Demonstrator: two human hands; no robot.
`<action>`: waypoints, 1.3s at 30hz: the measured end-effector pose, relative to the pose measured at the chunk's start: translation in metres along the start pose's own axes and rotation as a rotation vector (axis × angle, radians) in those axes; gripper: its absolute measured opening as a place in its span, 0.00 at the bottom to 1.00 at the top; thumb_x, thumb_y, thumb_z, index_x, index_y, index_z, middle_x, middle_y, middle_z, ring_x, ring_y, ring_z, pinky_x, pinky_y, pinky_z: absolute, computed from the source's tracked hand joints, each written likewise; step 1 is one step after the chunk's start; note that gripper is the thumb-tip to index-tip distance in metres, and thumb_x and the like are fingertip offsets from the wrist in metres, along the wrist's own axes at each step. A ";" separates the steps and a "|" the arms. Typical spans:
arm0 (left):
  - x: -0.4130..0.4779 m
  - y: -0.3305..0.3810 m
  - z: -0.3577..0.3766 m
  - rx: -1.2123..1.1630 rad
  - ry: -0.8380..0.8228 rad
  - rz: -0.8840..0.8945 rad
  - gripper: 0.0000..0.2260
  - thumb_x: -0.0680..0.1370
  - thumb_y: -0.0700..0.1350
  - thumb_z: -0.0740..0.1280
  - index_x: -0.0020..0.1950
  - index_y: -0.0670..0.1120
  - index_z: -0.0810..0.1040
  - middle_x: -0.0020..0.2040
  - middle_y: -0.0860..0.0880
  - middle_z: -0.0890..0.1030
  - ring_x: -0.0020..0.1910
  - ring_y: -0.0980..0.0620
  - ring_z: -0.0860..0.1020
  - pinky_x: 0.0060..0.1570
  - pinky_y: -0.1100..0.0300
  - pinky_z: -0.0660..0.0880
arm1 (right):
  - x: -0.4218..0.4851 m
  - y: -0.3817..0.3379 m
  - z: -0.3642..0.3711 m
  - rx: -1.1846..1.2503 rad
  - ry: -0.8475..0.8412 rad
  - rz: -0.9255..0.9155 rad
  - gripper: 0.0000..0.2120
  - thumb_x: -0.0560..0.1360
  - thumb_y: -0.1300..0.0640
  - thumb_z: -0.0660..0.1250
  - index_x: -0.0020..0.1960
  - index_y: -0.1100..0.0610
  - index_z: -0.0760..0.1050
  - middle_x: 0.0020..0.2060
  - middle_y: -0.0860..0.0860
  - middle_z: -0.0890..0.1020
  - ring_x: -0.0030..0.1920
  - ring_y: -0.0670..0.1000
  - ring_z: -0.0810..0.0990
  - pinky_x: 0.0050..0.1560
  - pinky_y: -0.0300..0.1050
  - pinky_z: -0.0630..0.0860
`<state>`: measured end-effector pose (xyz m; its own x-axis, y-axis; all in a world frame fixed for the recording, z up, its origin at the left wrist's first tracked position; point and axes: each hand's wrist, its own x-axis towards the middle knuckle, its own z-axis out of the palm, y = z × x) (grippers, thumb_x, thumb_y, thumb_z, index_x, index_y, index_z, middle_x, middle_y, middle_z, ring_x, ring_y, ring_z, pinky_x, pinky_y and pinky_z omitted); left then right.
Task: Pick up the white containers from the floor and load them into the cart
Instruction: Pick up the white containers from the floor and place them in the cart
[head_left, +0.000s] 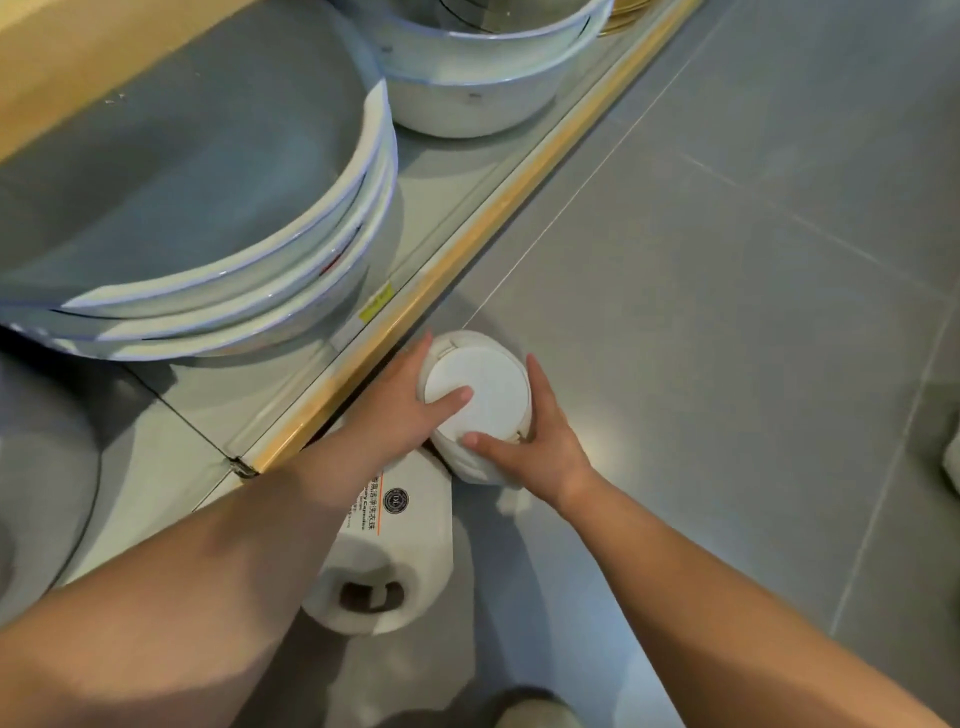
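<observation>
Our left hand (410, 400) and right hand (535, 441) clasping opposite sides of an upright white container (478, 395), thumbs across its round lid (483, 387), low over the grey floor (727, 312) beside the shelf (467, 228) edge, second white container (400, 530) lying on its side just nearer us, stacked white basins (260, 291) on the shelf

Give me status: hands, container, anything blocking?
Left hand and right hand both gripping upright white round-lidded plastic container, low by grey tiled floor. Second white labelled container lies on its side right beside it. Wood-edged shelf lip close alongside.
</observation>
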<state>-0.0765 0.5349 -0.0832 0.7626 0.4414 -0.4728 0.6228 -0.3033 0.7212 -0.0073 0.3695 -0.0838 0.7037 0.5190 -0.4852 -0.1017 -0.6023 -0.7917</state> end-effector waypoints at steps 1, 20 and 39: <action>0.001 -0.001 0.002 -0.030 -0.005 -0.007 0.40 0.69 0.64 0.70 0.76 0.60 0.56 0.75 0.53 0.64 0.72 0.49 0.65 0.70 0.47 0.65 | 0.001 -0.002 -0.002 0.018 -0.007 0.000 0.51 0.66 0.49 0.77 0.77 0.46 0.47 0.71 0.47 0.65 0.71 0.49 0.64 0.60 0.33 0.62; -0.140 0.127 -0.088 -0.339 0.025 0.033 0.32 0.72 0.52 0.73 0.73 0.62 0.64 0.63 0.65 0.71 0.60 0.67 0.71 0.51 0.74 0.69 | -0.141 -0.154 -0.068 0.113 0.172 -0.030 0.42 0.62 0.50 0.79 0.71 0.40 0.64 0.65 0.44 0.72 0.65 0.43 0.69 0.64 0.39 0.66; -0.474 0.278 -0.354 -0.364 0.084 0.074 0.26 0.66 0.58 0.76 0.61 0.71 0.71 0.59 0.66 0.75 0.62 0.54 0.75 0.58 0.46 0.77 | -0.466 -0.485 -0.080 0.179 0.034 -0.100 0.38 0.67 0.54 0.77 0.72 0.44 0.64 0.67 0.42 0.72 0.65 0.44 0.71 0.66 0.43 0.69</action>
<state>-0.3271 0.5403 0.5209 0.7768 0.5017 -0.3807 0.4522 -0.0237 0.8916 -0.2293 0.3714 0.5563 0.7395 0.5486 -0.3902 -0.1509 -0.4298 -0.8902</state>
